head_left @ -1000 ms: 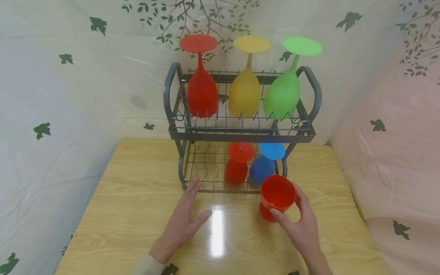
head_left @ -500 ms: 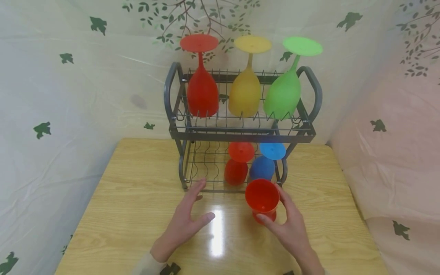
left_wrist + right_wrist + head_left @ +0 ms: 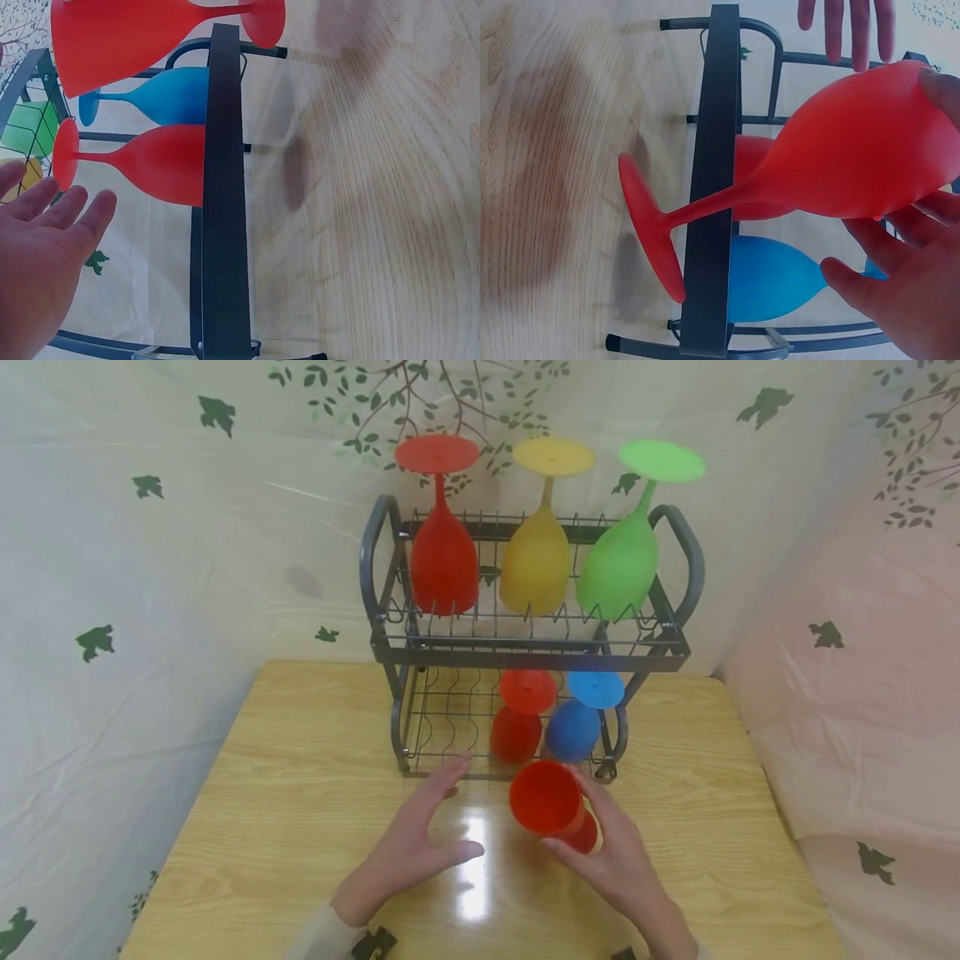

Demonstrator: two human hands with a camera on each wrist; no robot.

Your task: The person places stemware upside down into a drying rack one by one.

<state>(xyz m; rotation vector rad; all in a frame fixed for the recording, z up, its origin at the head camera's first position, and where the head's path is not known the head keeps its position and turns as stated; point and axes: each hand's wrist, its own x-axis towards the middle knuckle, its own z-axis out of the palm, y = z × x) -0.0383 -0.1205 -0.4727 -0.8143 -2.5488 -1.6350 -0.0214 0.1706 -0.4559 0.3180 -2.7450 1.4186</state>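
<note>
A red wine glass [image 3: 544, 800] is in my right hand [image 3: 622, 868], thumb and fingers on either side of its bowl. It is tilted with its mouth upward, and its foot [image 3: 651, 229] is off the tabletop in the right wrist view. To its left my left hand [image 3: 408, 852] hovers with fingers and thumb spread, touching nothing. Just behind them, on the rack's lower tier, stand an upside-down red wine glass [image 3: 516, 735] and an upside-down blue wine glass [image 3: 573, 731]. The held glass also shows at the top of the left wrist view.
A dark two-tier metal rack [image 3: 528, 658] stands at the back of the wooden table [image 3: 300, 793]. Its upper tier bears upside-down red [image 3: 444, 564], yellow [image 3: 536, 564] and green [image 3: 618, 564] wine glasses. Leaf-patterned cloth [image 3: 187, 568] hangs around the table.
My right hand has carried the red wine glass leftward, and the glass has tipped so its mouth leans left. My left hand has shifted slightly right towards it.
</note>
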